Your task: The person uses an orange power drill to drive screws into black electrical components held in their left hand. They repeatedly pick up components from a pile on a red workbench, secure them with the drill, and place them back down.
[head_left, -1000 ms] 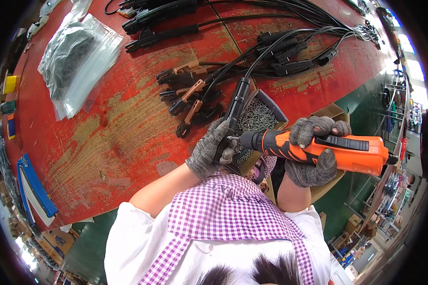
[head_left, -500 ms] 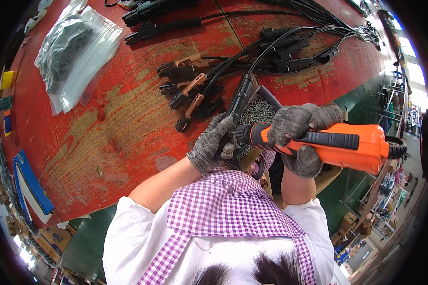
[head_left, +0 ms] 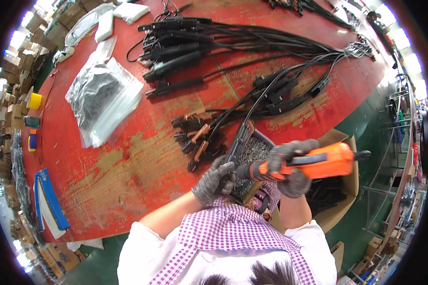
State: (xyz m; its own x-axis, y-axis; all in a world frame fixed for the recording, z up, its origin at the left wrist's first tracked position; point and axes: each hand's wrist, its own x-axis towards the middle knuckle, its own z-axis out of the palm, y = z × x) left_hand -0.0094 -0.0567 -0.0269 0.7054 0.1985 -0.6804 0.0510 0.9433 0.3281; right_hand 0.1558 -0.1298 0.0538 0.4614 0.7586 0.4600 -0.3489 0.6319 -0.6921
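the left hand (head_left: 215,180), in a grey knit glove, has its fingers clamped on the near end of a black clamp handle (head_left: 238,145) that lies tilted over a dark tray of small screws (head_left: 257,151) at the near right edge of the red counter (head_left: 128,161). the right hand (head_left: 290,168), also gloved, has its fingers wrapped tight around an orange power screwdriver (head_left: 314,164), held level with its black nose pointing left, close to the left hand and the handle's near end. just left of the tray lies a cluster of black and copper clamps (head_left: 197,137) with cables running far and right. further left sits a clear plastic bag (head_left: 100,97) of dark parts. a bundle of black cable assemblies (head_left: 185,47) lies at the far side. an open cardboard box (head_left: 340,190) stands right of the counter, below the screwdriver. blue flat items (head_left: 50,199) rest at the near left edge.
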